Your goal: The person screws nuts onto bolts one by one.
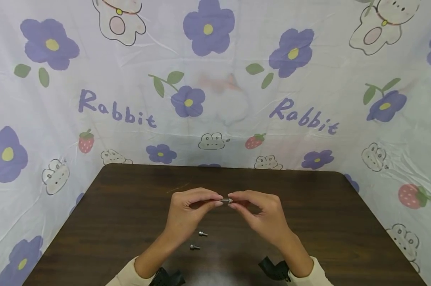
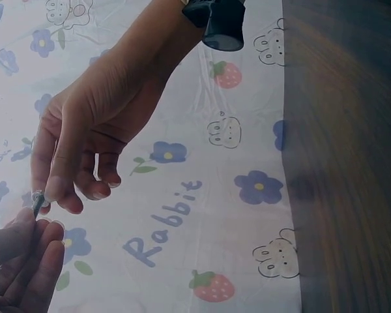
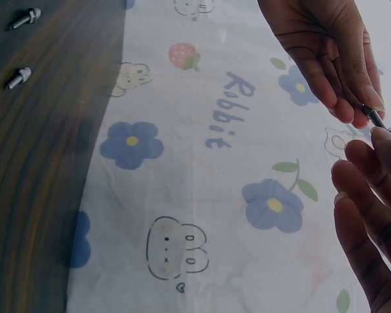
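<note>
A small metal bolt (image 1: 226, 200) is held level above the table between both hands. My left hand (image 1: 187, 212) pinches its shank end between thumb and fingertips. At the wider end, which looks like a head or a nut with a washer, my right hand (image 1: 269, 212) pinches with thumb and index finger. The left wrist view shows the threaded bolt (image 2: 38, 203) between the fingertips, and the right wrist view shows its dark shank (image 3: 374, 116). Fingertips hide part of it.
Two similar bolts, one farther (image 1: 202, 234) and one nearer (image 1: 195, 247), lie on the dark wooden table (image 1: 112, 222) below the hands. A printed cloth (image 1: 215, 71) hangs behind and at both sides. Black straps (image 1: 274, 269) sit at the wrists.
</note>
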The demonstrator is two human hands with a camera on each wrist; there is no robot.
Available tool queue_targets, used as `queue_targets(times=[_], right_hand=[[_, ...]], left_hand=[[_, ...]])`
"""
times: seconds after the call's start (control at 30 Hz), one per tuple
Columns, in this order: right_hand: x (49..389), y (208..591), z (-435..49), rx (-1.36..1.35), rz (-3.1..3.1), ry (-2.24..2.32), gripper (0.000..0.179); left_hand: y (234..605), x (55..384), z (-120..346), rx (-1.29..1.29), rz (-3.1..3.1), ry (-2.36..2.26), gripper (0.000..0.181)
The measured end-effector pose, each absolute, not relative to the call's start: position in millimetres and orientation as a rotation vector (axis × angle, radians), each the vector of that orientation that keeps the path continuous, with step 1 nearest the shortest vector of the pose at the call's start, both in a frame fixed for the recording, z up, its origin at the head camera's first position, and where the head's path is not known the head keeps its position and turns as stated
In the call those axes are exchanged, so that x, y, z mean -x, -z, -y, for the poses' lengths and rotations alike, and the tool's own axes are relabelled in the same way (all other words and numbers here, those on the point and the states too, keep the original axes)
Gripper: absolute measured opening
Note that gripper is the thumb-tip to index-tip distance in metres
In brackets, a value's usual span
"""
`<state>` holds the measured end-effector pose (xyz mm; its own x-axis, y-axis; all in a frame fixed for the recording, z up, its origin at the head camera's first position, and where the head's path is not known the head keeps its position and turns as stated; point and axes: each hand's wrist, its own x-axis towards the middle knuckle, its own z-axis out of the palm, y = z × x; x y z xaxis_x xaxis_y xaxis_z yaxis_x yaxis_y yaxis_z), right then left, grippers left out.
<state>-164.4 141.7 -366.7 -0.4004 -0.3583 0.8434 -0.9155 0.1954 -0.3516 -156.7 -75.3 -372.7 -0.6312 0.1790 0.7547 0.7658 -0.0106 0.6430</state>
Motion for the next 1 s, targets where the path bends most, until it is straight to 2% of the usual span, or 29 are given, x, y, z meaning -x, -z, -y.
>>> queue_targets(times=[0.33, 0.7, 1.0], right_hand=[[163.8, 369.3, -141.3, -1.186, 1.887, -1.187, 0.011], [164.5, 367.4, -141.8, -1.161, 1.898, -1.175, 0.026], [164.0, 367.7, -140.3, -1.202, 1.875, -1.182, 0.014]], left_hand=[[373.9, 156.0, 75.9, 0.985, 1.813, 1.694, 0.011], [373.6, 158.0, 75.4, 0.987, 1.804, 1.659, 0.011], [374.6, 157.3, 75.0, 0.987, 1.799, 1.676, 0.012]])
